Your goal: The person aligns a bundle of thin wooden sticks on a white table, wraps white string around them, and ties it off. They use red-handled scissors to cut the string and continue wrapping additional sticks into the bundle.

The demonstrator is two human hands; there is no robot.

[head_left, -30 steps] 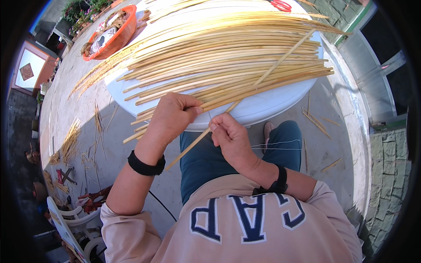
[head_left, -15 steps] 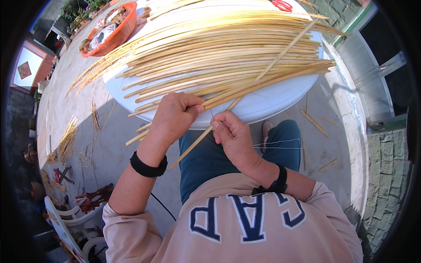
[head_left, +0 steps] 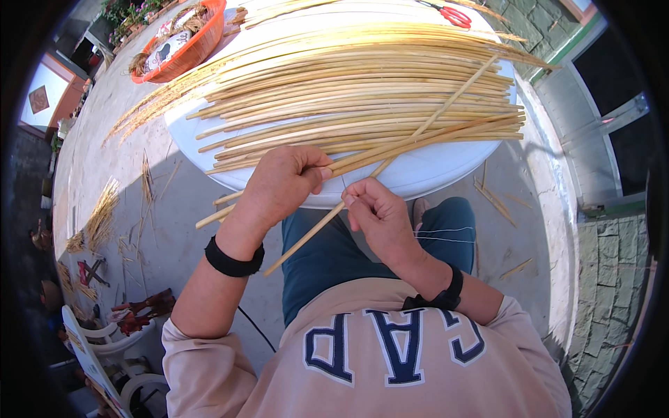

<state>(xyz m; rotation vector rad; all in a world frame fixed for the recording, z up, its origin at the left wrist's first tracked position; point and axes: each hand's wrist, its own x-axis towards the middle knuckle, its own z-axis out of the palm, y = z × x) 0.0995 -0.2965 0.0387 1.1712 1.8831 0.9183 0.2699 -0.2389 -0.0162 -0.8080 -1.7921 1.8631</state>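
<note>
My left hand (head_left: 289,182) is closed around a few pale straw stalks (head_left: 390,151), which slant up to the right over the table. Another straw stalk (head_left: 306,238) crosses them diagonally, its near end hanging over my lap. Beside it, my right hand (head_left: 382,214) is closed in a pinch, fingertips against or right next to the crossing stalk. White thread (head_left: 449,235) trails from this hand over my right thigh, and a faint strand seems to run between the fingertips and the stalks. Many loose stalks (head_left: 334,90) lie side by side beyond my hands.
A white round table (head_left: 453,167) bears the stalks. Red-handled scissors (head_left: 454,15) lie at its far right. An orange basket (head_left: 191,52) with bundles stands at the far left. Straw scraps (head_left: 101,216) litter the floor, and a white plastic chair (head_left: 132,348) is at lower left.
Both hands have shifted very slightly, keeping their grips. The far ends of the held stalks have dropped a little, and the view has tilted slightly.
</note>
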